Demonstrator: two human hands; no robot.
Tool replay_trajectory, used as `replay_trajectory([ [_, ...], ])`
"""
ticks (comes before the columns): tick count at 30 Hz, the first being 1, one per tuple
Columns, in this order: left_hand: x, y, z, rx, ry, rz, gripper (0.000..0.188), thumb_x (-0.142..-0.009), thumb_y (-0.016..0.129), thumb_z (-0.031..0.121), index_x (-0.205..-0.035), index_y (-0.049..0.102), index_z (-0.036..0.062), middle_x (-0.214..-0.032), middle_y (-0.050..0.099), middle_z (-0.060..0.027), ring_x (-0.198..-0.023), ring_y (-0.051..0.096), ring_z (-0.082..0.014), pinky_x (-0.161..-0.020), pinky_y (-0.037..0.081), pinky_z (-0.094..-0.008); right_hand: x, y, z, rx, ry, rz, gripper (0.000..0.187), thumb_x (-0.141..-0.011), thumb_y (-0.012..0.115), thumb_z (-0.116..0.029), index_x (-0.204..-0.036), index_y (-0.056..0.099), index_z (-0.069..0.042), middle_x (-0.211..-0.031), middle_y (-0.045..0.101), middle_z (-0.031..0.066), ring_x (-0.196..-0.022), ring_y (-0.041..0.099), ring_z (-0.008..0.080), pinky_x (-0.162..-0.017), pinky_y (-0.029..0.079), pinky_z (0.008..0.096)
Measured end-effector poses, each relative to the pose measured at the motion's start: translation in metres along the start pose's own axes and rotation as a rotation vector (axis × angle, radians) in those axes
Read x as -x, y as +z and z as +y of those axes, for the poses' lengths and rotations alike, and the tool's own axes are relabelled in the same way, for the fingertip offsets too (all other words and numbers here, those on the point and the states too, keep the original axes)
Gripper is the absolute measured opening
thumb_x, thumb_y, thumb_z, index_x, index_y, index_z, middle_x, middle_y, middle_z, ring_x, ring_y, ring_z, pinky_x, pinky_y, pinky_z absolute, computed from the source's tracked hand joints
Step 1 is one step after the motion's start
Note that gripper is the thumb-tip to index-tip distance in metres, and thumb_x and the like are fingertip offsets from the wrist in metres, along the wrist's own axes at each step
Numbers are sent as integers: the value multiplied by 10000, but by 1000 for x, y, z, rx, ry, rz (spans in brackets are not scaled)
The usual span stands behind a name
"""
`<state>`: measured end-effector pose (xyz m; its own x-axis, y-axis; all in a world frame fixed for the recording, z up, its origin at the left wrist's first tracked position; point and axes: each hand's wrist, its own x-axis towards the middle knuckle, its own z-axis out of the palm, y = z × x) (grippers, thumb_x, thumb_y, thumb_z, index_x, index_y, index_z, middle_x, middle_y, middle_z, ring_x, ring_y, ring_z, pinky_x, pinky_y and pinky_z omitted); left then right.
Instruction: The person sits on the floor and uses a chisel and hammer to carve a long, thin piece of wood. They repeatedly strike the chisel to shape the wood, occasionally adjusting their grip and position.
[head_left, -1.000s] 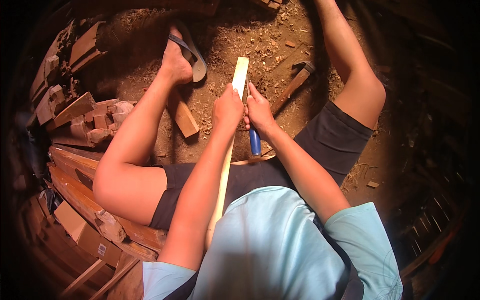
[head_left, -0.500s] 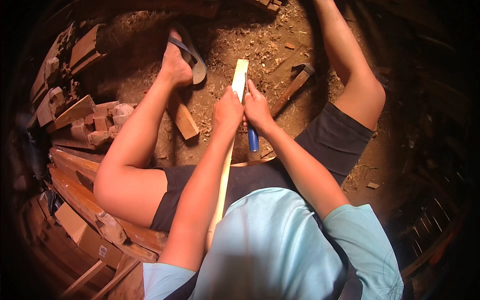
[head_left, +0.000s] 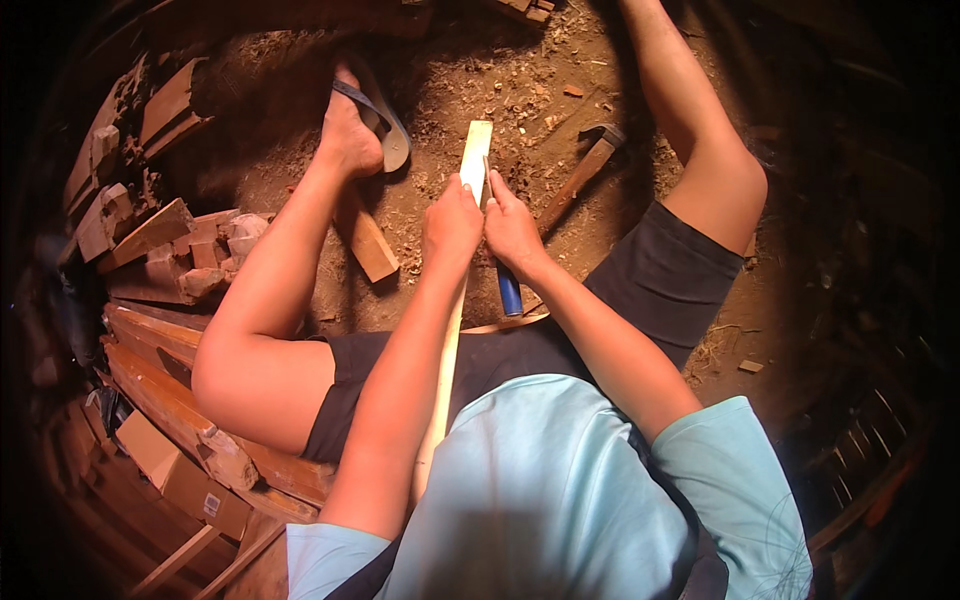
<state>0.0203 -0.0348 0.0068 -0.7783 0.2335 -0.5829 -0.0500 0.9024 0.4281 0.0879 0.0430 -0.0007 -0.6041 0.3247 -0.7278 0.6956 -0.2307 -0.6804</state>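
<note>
The wooden strip (head_left: 476,152) is pale yellow (the tool handle (head_left: 511,296), blue).

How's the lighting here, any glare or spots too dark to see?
Head view: the pale wooden strip glares almost white toward its far end; head view: corners fall to black, right side murky; head view: blurry dark patch low on the blue shirt.
</note>
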Motion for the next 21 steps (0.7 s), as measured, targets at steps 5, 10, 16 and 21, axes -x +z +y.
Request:
replay_trajectory([
  [5, 3, -2, 5, -5, 42, -12, 408, -980, 400, 298, -1331, 512, 122, -1013, 654, -257, -956, 627, -436, -847, 487, -505, -33, -2, 4, 93, -138, 88, 507, -968, 386, -190, -1464, 350, -85, -1013, 652, 269, -874, 677, 319, -806, 514, 422],
  [10, 6, -3, 7, 0, -1, 18, 400, -981, 395, 298, -1322, 517, 129, -1000, 653, -263, -953, 627, -436, -831, 487, -511, -5, -4, -7, -25, -17, 4, 508, -968, 380, -164, -1467, 344, -77, -941, 653, 234, -656, 651, 251, -640, 527, 383],
  [16, 2, 1, 2, -18, 61, 43, 371, -976, 407, 289, -1277, 535, 116, -983, 658, -258, -940, 630, -437, -823, 482, -518, -18, 5, 18, 44, -178, 93, 512, -967, 392, -138, -1473, 346, -82, -920, 646, 171, -677, 600, 196, -641, 497, 337],
  [21, 3, 0, 2, -29, 49, 40, 345, -975, 413, 286, -1232, 550, 101, -971, 660, -253, -935, 626, -445, -831, 477, -524, -11, 2, 12, 179, -202, 102, 502, -968, 393, -142, -1461, 359, -54, -1136, 638, 206, -815, 645, 215, -755, 501, 331],
])
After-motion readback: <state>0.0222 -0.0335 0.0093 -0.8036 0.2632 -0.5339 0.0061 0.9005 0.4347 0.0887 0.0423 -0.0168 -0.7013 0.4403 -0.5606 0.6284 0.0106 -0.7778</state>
